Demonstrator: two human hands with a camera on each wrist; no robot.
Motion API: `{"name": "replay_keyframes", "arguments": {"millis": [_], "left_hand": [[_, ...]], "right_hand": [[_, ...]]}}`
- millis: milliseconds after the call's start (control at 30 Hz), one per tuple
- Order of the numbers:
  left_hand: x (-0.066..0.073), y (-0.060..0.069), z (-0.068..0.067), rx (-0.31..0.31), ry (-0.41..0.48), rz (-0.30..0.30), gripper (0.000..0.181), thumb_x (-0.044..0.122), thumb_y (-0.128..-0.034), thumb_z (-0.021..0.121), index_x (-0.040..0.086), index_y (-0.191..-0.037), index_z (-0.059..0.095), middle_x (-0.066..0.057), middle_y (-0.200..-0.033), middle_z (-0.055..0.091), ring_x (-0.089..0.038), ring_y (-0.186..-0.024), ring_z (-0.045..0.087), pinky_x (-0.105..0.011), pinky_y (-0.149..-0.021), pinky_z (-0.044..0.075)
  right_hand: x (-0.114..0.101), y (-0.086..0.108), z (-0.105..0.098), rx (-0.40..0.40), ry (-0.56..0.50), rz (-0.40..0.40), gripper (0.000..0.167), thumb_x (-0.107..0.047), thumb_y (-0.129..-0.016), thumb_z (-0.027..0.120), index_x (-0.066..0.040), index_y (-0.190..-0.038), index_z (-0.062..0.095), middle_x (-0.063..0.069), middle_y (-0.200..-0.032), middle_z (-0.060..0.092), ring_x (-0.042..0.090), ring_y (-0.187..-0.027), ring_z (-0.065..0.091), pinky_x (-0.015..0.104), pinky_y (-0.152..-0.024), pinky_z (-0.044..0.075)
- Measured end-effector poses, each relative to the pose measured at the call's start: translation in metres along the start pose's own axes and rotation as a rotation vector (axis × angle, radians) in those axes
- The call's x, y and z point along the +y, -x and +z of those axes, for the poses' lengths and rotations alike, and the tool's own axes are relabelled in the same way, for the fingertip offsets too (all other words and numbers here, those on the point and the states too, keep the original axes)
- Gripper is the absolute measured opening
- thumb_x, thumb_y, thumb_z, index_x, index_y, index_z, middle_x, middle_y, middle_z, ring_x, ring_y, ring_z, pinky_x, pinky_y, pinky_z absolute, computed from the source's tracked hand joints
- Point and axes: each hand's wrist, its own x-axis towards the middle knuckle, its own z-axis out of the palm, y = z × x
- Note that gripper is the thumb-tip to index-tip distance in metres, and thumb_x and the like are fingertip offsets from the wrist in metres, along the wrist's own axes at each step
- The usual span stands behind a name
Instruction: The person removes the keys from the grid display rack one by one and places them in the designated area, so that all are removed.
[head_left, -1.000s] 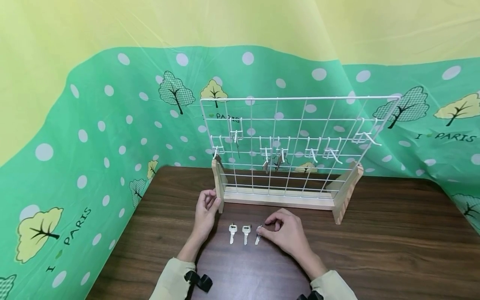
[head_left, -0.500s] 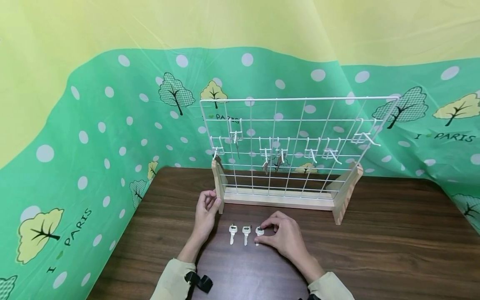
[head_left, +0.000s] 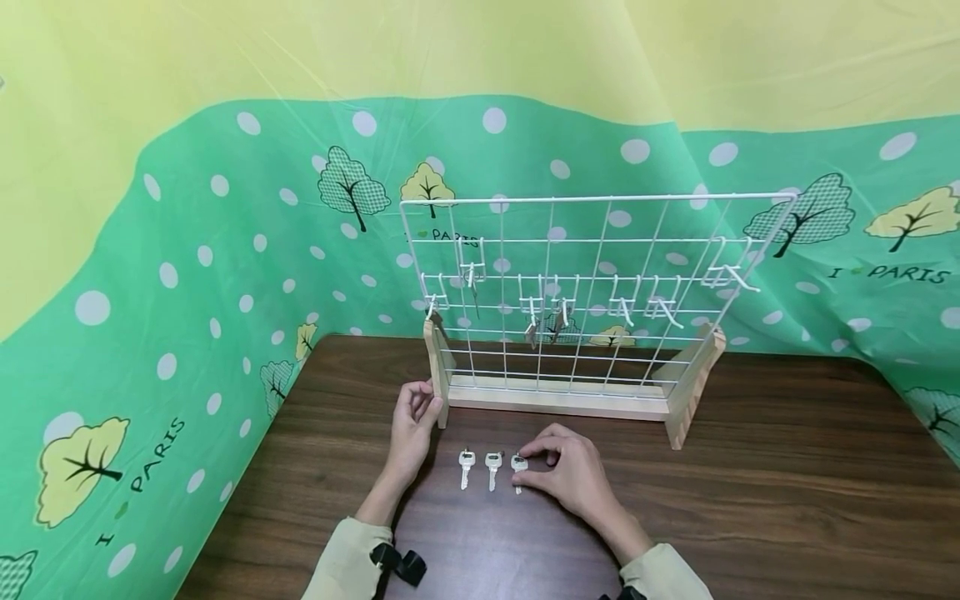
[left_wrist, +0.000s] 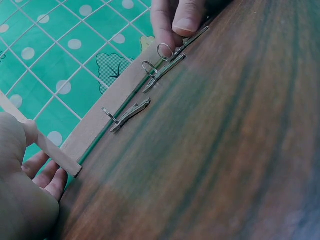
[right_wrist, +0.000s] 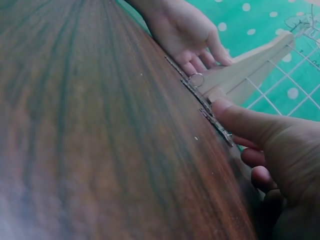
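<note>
Three silver keys lie in a row on the brown table: a left key (head_left: 466, 469), a middle key (head_left: 492, 470) and a right key (head_left: 519, 463), each with a small ring at its head. My right hand (head_left: 572, 469) has its thumb and index finger on the right key, which lies flat between their tips. With my left hand (head_left: 411, 429) I grip the left wooden leg (head_left: 438, 375) of a white wire rack (head_left: 576, 354). In the left wrist view, my left hand (left_wrist: 30, 185) has its fingers around that leg.
White hooks (head_left: 624, 310) hang along the rack's grid, several with small dark or metallic pieces on them. The rack's right wooden leg (head_left: 693, 387) stands behind my right hand. Green and yellow patterned cloth (head_left: 225, 250) surrounds the wooden table (head_left: 795, 450).
The fingertips of my right hand have spread from the right key's head to its two ends, and the key lies straighter. My left hand stays on the leg.
</note>
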Motion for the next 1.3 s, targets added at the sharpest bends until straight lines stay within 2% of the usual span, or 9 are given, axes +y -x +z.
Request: {"name": "replay_keyframes", "arguments": {"millis": [133, 367, 500, 633, 733, 1000, 1300], "left_hand": [[-0.001, 0.000, 0.000, -0.002, -0.003, -0.007, 0.021, -0.009, -0.1081, 0.060, -0.015, -0.124, 0.048, -0.036, -0.151, 0.058, -0.044, -0.149, 0.052, -0.046, -0.128, 0.039], [0.000, -0.001, 0.000, -0.007, -0.007, -0.001, 0.022, -0.008, -0.1088, 0.060, -0.015, -0.125, 0.047, -0.034, -0.147, 0.059, -0.041, -0.146, 0.053, -0.042, -0.127, 0.041], [0.001, -0.001, 0.001, -0.018, -0.003, 0.009, 0.023, -0.008, -0.1090, 0.060, -0.015, -0.126, 0.047, -0.032, -0.141, 0.060, -0.038, -0.144, 0.054, -0.044, -0.127, 0.041], [0.003, -0.001, 0.003, -0.020, -0.001, 0.009, 0.023, -0.008, -0.1089, 0.059, -0.015, -0.126, 0.047, -0.029, -0.139, 0.060, -0.032, -0.141, 0.055, -0.045, -0.127, 0.041], [0.003, -0.001, 0.003, -0.014, -0.002, 0.007, 0.022, -0.008, -0.1088, 0.060, -0.015, -0.126, 0.047, -0.029, -0.138, 0.060, -0.028, -0.139, 0.057, -0.042, -0.126, 0.042], [0.001, 0.000, 0.001, -0.003, -0.009, 0.004, 0.021, -0.008, -0.1086, 0.060, -0.014, -0.125, 0.048, -0.029, -0.139, 0.061, -0.025, -0.137, 0.058, -0.030, -0.122, 0.044], [0.000, 0.001, 0.000, -0.001, -0.011, -0.005, 0.021, -0.007, -0.1086, 0.060, -0.014, -0.125, 0.048, -0.030, -0.141, 0.061, -0.029, -0.139, 0.057, -0.031, -0.122, 0.044]], "right_hand": [[0.001, 0.000, 0.002, 0.052, -0.068, -0.009, 0.026, -0.014, -0.071, 0.106, -0.021, -0.086, 0.086, -0.011, -0.082, 0.070, 0.001, -0.065, 0.049, 0.018, -0.057, 0.042], [-0.001, -0.001, 0.002, 0.092, -0.068, 0.008, 0.019, -0.011, -0.085, 0.096, -0.025, -0.084, 0.083, -0.019, -0.075, 0.060, -0.001, -0.063, 0.047, 0.020, -0.054, 0.040], [-0.004, -0.004, 0.000, 0.100, -0.130, 0.081, 0.016, -0.009, -0.088, 0.094, -0.021, -0.085, 0.083, -0.015, -0.071, 0.059, 0.001, -0.063, 0.048, 0.020, -0.055, 0.041], [-0.011, -0.007, -0.008, 0.104, -0.236, 0.193, 0.009, -0.010, -0.091, 0.091, -0.016, -0.090, 0.084, -0.010, -0.075, 0.067, 0.003, -0.066, 0.054, 0.018, -0.060, 0.045], [-0.018, -0.012, -0.017, 0.119, -0.296, 0.240, 0.005, -0.010, -0.094, 0.089, -0.011, -0.093, 0.084, -0.005, -0.077, 0.070, 0.005, -0.068, 0.057, 0.018, -0.063, 0.047], [-0.038, -0.035, -0.045, 0.197, -0.381, 0.201, 0.008, -0.006, -0.098, 0.084, -0.001, -0.103, 0.082, 0.002, -0.080, 0.072, 0.009, -0.063, 0.057, 0.020, -0.056, 0.047], [-0.060, -0.061, -0.061, 0.353, -0.514, 0.208, 0.015, 0.000, -0.100, 0.080, 0.003, -0.115, 0.080, -0.006, -0.083, 0.072, 0.007, -0.060, 0.054, 0.018, -0.054, 0.044]]}}
